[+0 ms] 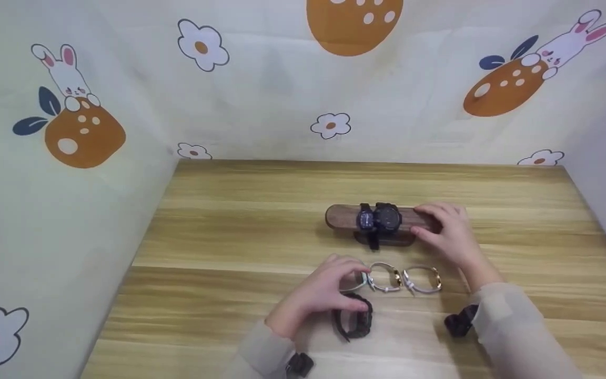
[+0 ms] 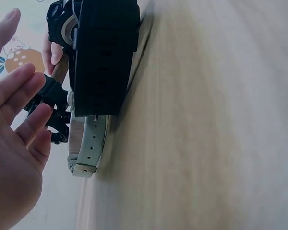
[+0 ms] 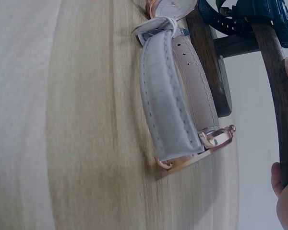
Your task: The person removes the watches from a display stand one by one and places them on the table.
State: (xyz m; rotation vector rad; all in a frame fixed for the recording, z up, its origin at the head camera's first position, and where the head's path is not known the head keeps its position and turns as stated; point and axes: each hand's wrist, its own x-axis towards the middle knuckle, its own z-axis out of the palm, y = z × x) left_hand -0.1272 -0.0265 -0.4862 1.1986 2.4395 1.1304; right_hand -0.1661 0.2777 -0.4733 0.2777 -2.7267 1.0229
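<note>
My right hand (image 1: 453, 237) grips the right end of a dark wooden watch stand (image 1: 342, 217), thumb in front and fingers behind. On the stand's bar sit a small square black watch (image 1: 366, 219) and a round black watch (image 1: 389, 217). Lower down, my left hand (image 1: 329, 284) hovers with relaxed, parted fingers around a pale green-strapped watch (image 2: 92, 141), partly hidden by the hand in the head view. Its thumb overlaps a chunky black watch (image 1: 367, 318) there. In the left wrist view nothing lies between the fingers.
Two watches with pale straps and gold-coloured cases, a middle one (image 1: 397, 277) and a right one (image 1: 437, 279), stand on edge in front of the stand. Patterned cloth walls (image 1: 261, 105) enclose the wooden table (image 1: 229, 221) at the back and sides.
</note>
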